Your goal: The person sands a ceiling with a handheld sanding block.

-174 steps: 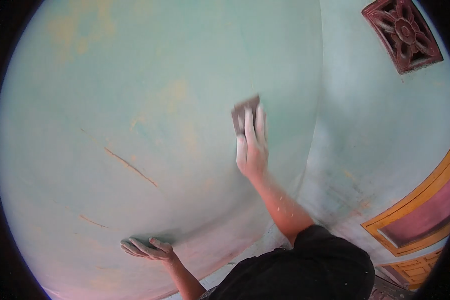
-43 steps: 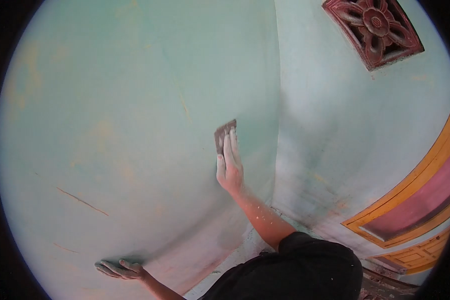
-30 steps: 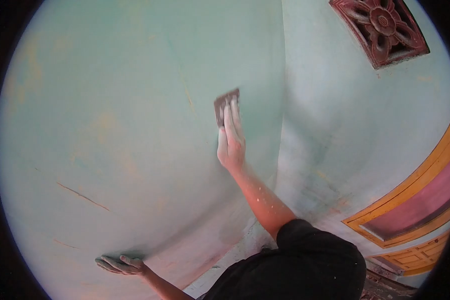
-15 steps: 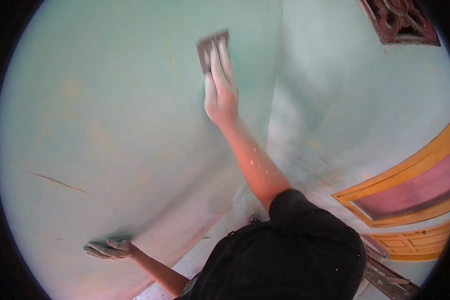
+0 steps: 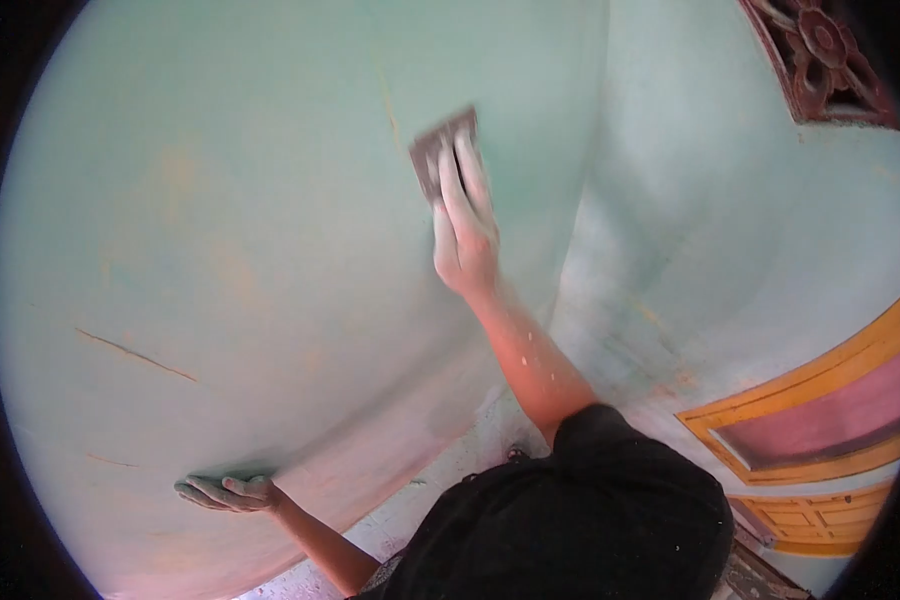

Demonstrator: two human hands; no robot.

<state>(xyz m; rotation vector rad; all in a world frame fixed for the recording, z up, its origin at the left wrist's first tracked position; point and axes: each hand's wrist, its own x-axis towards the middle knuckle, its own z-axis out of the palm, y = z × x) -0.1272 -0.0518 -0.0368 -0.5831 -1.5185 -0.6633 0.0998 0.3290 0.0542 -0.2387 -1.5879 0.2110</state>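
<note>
Brown and thin, the pad (image 5: 428,150) lay against the pale green wall (image 5: 270,200) beneath the right hand (image 5: 467,235). That hand was nearly flat, its long fingers stretched over the back of the pad and the thumb side near its lower edge, so it had hold of the pad by pressing more than by gripping. White powder coated the fingers, and pale specks dotted the forearm. The slight blur around pad and hand suggested a rubbing stroke in progress; such a stroke, I judged, called for a level pad and even finger pressure.

Lower and to the left of the working hand, the left hand (image 5: 232,493) was open and held nothing, palm turned to the wall, its dusty fingers pointing away from the body. It seemed to rest on the surface, though the contact itself was hard to make out. Above and left of it ran a thin brown crack (image 5: 135,353); a yellowish streak (image 5: 390,110) showed just left of the pad.

Right of the right hand, the wall met another at a corner (image 5: 575,215). Beyond were a dark red carved vent (image 5: 823,40), higher up, and an orange frame (image 5: 810,378), lower down. No brand, label or writing could be read.
</note>
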